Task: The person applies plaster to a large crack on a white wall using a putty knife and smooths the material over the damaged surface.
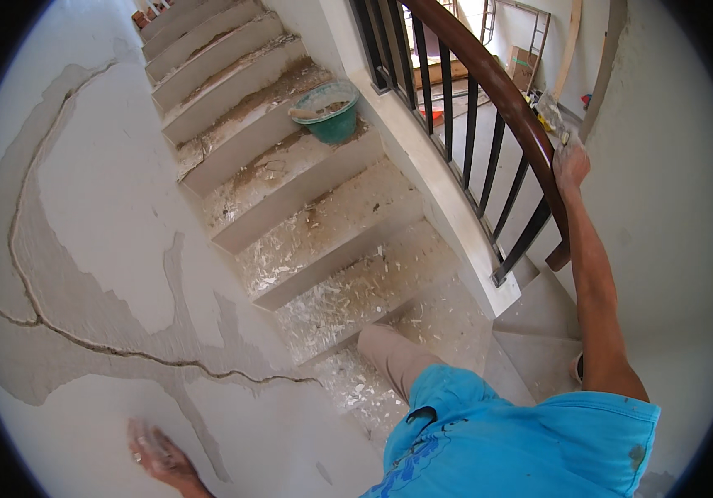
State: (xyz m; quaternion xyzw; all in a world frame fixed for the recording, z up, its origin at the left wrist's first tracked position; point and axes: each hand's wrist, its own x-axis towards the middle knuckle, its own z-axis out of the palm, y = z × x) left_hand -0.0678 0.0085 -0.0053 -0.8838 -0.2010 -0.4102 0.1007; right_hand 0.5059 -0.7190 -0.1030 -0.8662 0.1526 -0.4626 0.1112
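My right hand is at the far side of the brown handrail, closed around a whitish, plaster-smeared tool that looks like a scraper; its handle is mostly hidden in the fist. Low on the left, my left hand is in front of the white wall. It is dusty and somewhat blurred, with fingers apart and no object visible in it. A long branching crack runs across that wall, with grey scraped patches around it.
Concrete stairs climb away, littered with pale chips and dust. A green plastic basin stands on one step beside the white stair edge. Black balusters carry the handrail. Beyond them are a cardboard box and a metal ladder frame.
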